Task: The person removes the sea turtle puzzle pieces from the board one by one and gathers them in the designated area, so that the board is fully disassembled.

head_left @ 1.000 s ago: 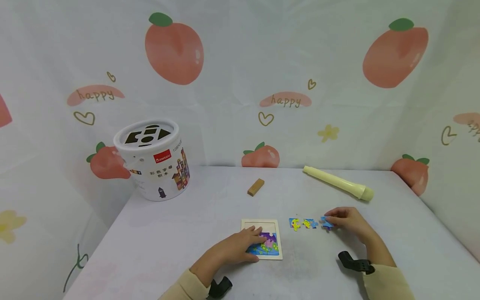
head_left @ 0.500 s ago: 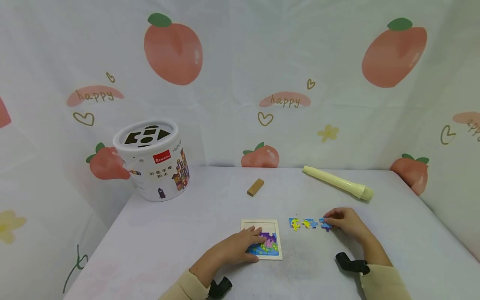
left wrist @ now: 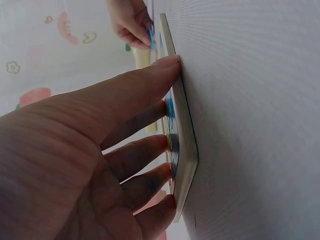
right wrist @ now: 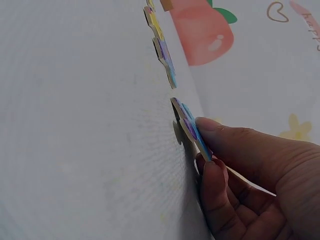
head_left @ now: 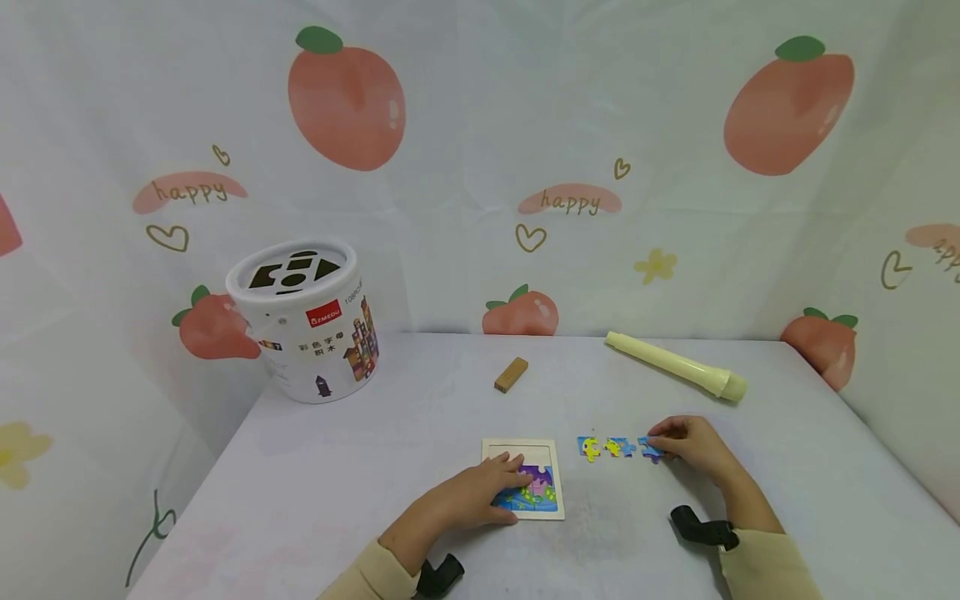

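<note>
My left hand (head_left: 468,496) lies with spread fingers across a small wooden puzzle tray (head_left: 522,443). Its thumb (left wrist: 145,82) touches the near edge, and the fingertips press on the picture inside. Purple, pink and blue pieces fill the lower part of the tray; bare wood shows at the top. To the right, my right hand (head_left: 697,447) pinches a blue and purple puzzle piece (head_left: 648,447) between thumb and finger. In the right wrist view this puzzle piece (right wrist: 189,121) is tilted, one side raised off the table. Two puzzle pieces, one (head_left: 588,448) and another (head_left: 620,447), lie left of it in a row.
A wooden block (head_left: 512,375) lies behind the tray. Farther right is a pale yellow microphone-shaped stick (head_left: 675,365). A white bucket (head_left: 307,333) with shaped holes in its lid stands at the back left. A printed cloth (head_left: 450,167) hangs behind the table.
My right hand has shifted slightly left with the pinched puzzle piece, nearer to the other pieces, and has held still over the last half second. The left hand has stayed in place.
</note>
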`<state>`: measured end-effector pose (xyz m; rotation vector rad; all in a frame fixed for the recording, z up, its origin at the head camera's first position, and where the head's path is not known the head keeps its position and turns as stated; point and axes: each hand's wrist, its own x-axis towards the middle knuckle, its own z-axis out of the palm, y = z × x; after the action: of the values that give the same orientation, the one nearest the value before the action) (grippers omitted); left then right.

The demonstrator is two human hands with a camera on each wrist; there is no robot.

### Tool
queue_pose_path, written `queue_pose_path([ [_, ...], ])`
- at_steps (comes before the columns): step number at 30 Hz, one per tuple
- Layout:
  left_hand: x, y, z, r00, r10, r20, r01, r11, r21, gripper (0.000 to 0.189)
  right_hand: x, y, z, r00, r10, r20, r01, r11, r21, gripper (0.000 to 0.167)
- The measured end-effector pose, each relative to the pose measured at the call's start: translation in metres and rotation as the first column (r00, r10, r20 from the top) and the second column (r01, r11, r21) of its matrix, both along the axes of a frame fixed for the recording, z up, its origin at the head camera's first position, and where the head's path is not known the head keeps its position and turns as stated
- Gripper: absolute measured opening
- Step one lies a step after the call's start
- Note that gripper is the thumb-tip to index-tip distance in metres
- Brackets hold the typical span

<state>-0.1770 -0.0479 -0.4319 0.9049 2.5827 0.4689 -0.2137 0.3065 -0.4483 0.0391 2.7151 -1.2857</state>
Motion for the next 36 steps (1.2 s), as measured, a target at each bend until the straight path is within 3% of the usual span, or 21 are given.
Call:
queue_pose_path([
  [17, 0.0006, -0.0016, 0.0007, 1.0, -0.007, -0.005, 0.007, 1.0, 0.001, 0.054, 0.0007, -0.0014, -0.0015, 1.0, -0.008, 0.001, 0.008, 1.0, -0.025, 0.028],
  [36, 0.0006, -0.0005, 0.0012, 1.0, 0.003, 0.001, -0.003, 1.0, 0.008, 0.054, 0.0033, -0.0036, 0.0016, 1.0, -0.026, 0.017, 0.026, 1.0, 0.016, 0.028],
])
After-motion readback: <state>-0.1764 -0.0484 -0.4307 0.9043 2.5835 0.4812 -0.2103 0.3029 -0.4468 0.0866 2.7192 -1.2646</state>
